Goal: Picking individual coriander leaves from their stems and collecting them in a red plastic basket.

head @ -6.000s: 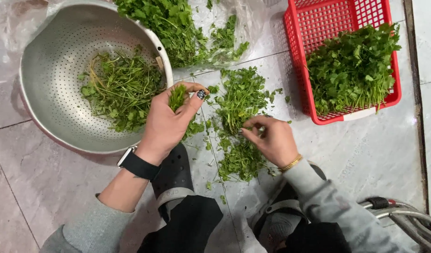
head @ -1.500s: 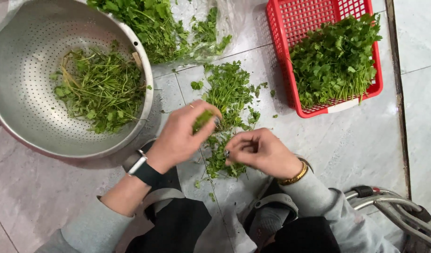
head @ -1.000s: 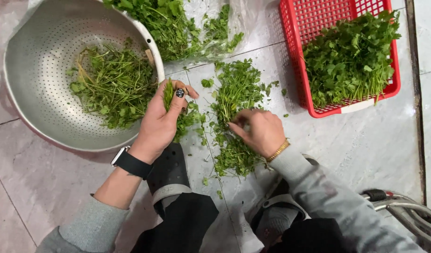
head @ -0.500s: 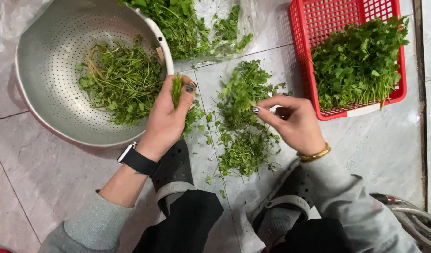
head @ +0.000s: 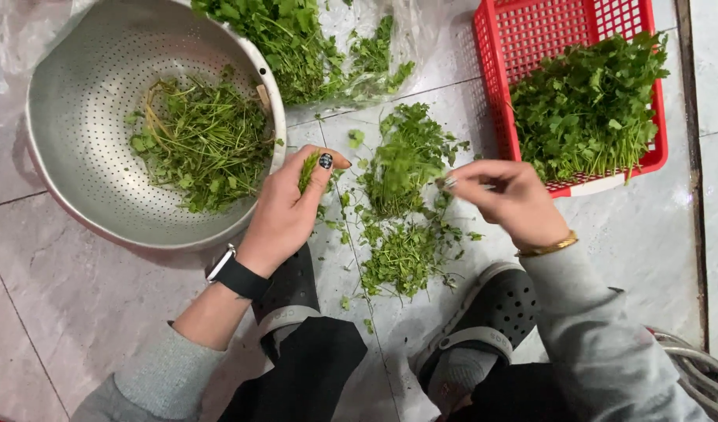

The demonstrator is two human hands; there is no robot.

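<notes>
Head view: left hand (head: 285,211) sits at centre, fingers curled shut round a small bunch of green herb sprigs (head: 307,168), thumb pressed over them (dark-painted nail on show), black watch (head: 238,275) on the wrist. At 10 o'clock from that hand, just beside it, a perforated metal colander (head: 85,156) w/ trimmed stems and leaves inside. Right hand (head: 507,202) at 3 o'clock from the left, well apart; thumb and forefinger are pinched together, but can't tell whether anything is between them. Gold bracelet (head: 548,248) on that wrist. Between the hands, a loose herb pile (head: 402,203) on the tiled floor (head: 78,312). Red plastic basket (head: 578,86) of leafy herbs at 1 o'clock; more greens on clear plastic sheet (head: 421,39) at 12. Dark clogs (head: 492,309) at 6.
</notes>
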